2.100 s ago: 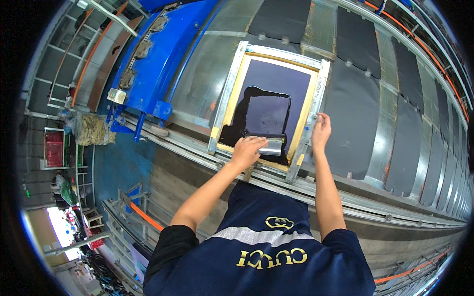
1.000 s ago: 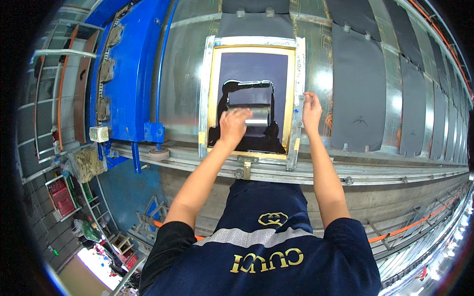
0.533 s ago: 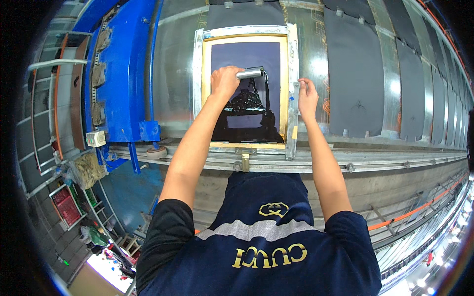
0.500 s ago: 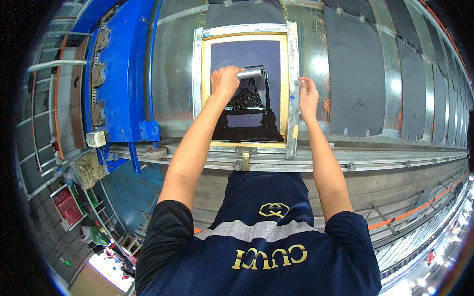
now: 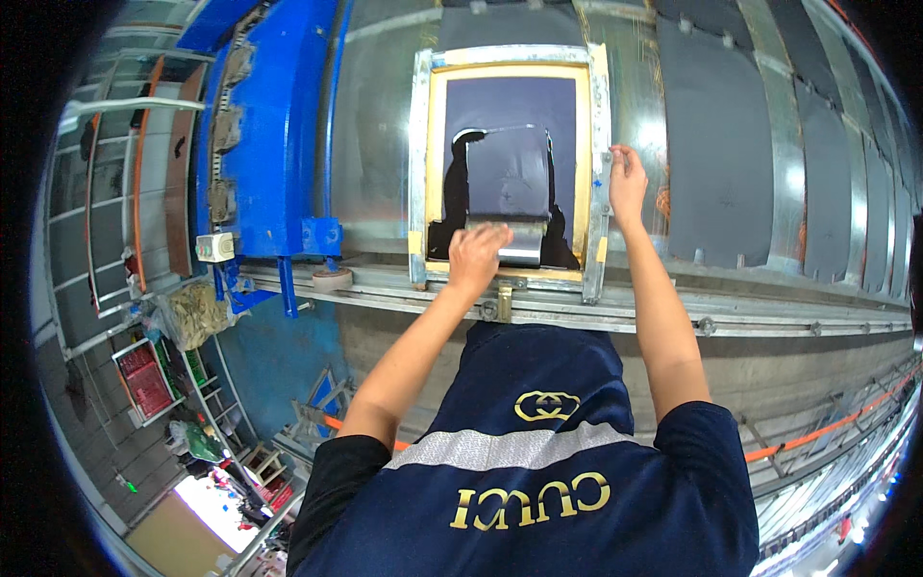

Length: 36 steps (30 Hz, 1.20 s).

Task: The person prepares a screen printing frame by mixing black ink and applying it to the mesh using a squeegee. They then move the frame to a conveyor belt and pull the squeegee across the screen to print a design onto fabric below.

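Note:
A screen printing frame (image 5: pixel 421 144) with pale metal bars and a yellow inner border lies before me. My left hand (image 5: pixel 478 258) is closed around a squeegee (image 5: pixel 524 245) with a shiny metal handle, at the near end of the mesh. Thick black ink (image 5: pixel 454 197) lines both sides of a wiped, dark grey-purple strip (image 5: pixel 510 173) and pools at the near corners. At the frame's right bar, my right hand (image 5: pixel 629 188) has its fingers bent and drawn together against the outer edge. Part of its grip is hidden.
A metal rail (image 5: pixel 654 317) runs along the table's near edge. Dark grey sheets (image 5: pixel 716 144) lie in a row to the right on the shiny table. A blue machine (image 5: pixel 279 135) stands left of the frame, and a red crate (image 5: pixel 144 383) sits at lower left.
My left hand has drawn the squeegee toward me, from mid-mesh to the near end, leaving a wiped strip between ink lines. My right hand stays at the frame's right bar. The whole view has shifted slightly.

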### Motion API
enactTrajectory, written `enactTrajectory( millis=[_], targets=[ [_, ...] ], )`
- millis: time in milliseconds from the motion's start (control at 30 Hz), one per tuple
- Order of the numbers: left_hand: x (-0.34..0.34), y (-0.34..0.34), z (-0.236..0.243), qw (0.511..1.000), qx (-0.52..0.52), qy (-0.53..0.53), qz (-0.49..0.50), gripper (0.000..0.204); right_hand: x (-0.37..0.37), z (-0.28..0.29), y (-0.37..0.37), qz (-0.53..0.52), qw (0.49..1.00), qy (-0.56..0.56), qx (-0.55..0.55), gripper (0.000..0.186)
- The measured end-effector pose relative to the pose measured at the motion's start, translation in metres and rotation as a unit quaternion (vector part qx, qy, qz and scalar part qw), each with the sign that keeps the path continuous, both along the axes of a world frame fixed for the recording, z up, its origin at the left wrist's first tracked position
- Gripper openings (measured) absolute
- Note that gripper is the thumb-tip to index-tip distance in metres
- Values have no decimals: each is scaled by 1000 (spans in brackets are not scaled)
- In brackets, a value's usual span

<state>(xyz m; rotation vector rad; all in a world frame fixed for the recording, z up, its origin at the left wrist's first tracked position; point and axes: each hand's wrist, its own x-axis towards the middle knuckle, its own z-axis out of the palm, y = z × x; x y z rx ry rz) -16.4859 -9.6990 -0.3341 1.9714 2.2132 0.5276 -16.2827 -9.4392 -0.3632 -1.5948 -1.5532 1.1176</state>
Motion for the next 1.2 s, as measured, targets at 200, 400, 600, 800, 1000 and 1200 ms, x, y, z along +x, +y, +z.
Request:
enactTrajectory(
  millis=[200,400,600,800,1000,1200],
  targets=[
    [19,-32,24,999,32,9,-21,56,8,-17,8,-9,990,-7,144,25],
    [42,-100,37,999,34,17,-11,55,3,-2,2,9,999,4,49,27],
    [-1,-70,51,982,137,-51,118,35,9,-7,-6,3,991,48,121,34],
    [-108,-8,12,762,165,-443,442,54,28,6,5,31,988,96,120,30],
    [-128,-22,13,614,147,-707,317,67,24,98,-8,45,982,50,174,22],
    [-141,-122,160,613,142,-720,294,120,69,241,14,165,968,168,82,44]
  ],
)
